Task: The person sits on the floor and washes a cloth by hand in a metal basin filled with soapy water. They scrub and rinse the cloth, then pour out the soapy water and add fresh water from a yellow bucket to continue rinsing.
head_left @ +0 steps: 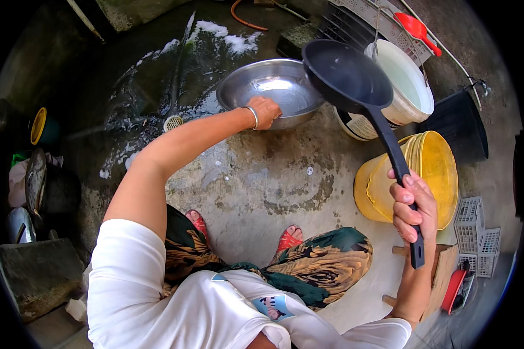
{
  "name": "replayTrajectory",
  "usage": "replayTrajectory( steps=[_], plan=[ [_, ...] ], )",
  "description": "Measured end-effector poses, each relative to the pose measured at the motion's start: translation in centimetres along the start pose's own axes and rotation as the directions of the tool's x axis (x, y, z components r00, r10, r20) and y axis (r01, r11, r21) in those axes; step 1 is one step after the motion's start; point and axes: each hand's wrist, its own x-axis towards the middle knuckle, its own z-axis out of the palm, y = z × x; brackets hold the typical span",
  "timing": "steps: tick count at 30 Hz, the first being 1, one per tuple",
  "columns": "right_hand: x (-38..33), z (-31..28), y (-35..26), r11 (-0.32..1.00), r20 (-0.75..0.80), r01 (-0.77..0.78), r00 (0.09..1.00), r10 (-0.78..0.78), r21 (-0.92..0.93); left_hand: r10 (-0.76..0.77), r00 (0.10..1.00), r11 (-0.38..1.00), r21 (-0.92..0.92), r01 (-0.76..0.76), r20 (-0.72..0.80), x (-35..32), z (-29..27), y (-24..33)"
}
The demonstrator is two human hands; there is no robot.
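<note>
My right hand point(414, 209) grips the long handle of a black frying pan point(346, 75), which I hold up in the air above the right side of the floor. My left hand point(265, 111) reaches forward and holds the near rim of a shiny steel basin point(247, 87) standing on the wet concrete floor. A silver bangle sits on that wrist. The pan's bowl hovers just right of the basin and overlaps a white bucket point(413, 87).
A yellow bucket point(431, 168) stands right of my knees, a black tub point(460, 125) behind it. White plastic baskets point(477, 232) and a red scoop point(416, 29) are at the right. A floor drain point(173, 123) and soapy water lie at the left.
</note>
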Motion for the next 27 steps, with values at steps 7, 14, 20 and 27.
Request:
replayTrajectory(
  steps=[7, 14, 20, 27],
  plan=[
    [2.6, -0.9, 2.2, 0.978, -0.073, -0.142, 0.989, 0.132, -0.151, 0.099, 0.991, 0.994, 0.037, -0.102, 0.092, -0.7, 3.3, 1.4],
    [3.5, -2.4, 2.8, 0.929, -0.169, -0.237, 0.966, 0.194, -0.286, 0.123, 0.968, 0.992, -0.010, -0.124, 0.220, -1.6, 8.3, 4.1],
    [4.7, -3.4, 3.3, 0.893, -0.208, -0.296, 0.949, 0.236, -0.338, 0.194, 0.902, 0.978, -0.149, -0.146, 0.385, -0.7, 9.8, 4.6],
    [4.6, -2.5, 2.5, 0.854, -0.241, -0.280, 0.952, 0.188, -0.439, -0.256, 0.866, -0.035, -0.899, 0.436, 0.429, 3.1, 14.3, -0.3]
  ],
)
